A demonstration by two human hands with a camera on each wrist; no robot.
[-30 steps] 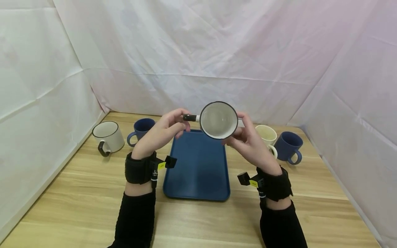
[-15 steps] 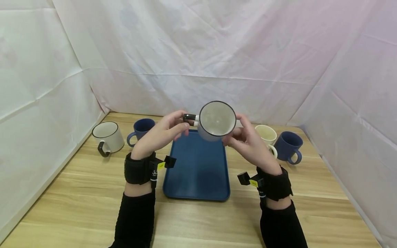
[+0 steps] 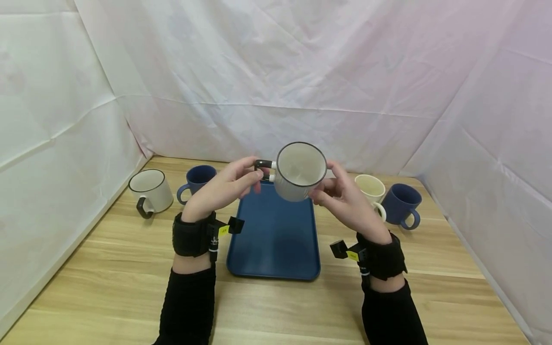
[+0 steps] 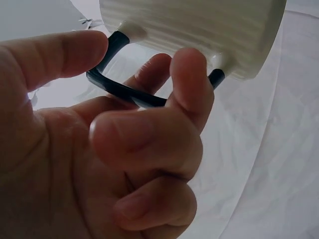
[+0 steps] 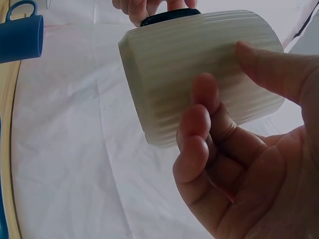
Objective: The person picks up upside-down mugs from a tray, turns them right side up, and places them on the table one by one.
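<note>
Sitting at far left on the wooden worktop: a white mug with dark handle, then a blue mug. Pinching the black handle of a white ribbed mug, fingers curled round it: the left hand. Hovering tilted above the far end of a blue tray, that mug. Cradling its opposite wall with curled fingers: the right hand. Standing further right: a cream mug and another blue mug. Possibly slipping and dropping onto the tray, should the light handle pinch loosen while tilting
</note>
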